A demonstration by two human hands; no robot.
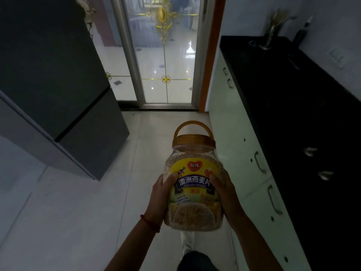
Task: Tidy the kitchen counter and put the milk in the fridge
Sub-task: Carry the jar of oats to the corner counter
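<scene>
Head view: nearest, both hands clasp a large clear plastic oatmeal jar point(193, 184) from either side, held in the air over the tiled floor point(78, 212). The left hand point(159, 200), with a red cord bracelet point(150, 222) at the wrist, presses the jar's left flank, its thumb lying over the yellow label point(192, 187). The right hand point(224, 194) mirrors it on the right flank, so the fingers of both hands are wrapped around the jar's body.

The jar looks nearly full of flakes, so I judge it moderately heavy and bulky. Its wall is smooth plastic, likely slick and a little yielding under squeeze, not fragile like glass. The two-sided grip low on the body suits it. Beyond the fingers, at the jar's far end, the amber lid point(193, 142) carries an arched carry handle point(192, 128), a sound one-handed hold if the lid is screwed tight, which I cannot tell.

Right of the fingers runs the dark bench point(283, 94) above pale cabinet doors point(244, 153); a few dim objects sit on it, too dark to name. Left and farther off stands the grey fridge point(58, 75), doors shut. Beyond everything is a glass door point(166, 55). No milk is visible. The floor between fingers and fridge looks unobstructed.
</scene>
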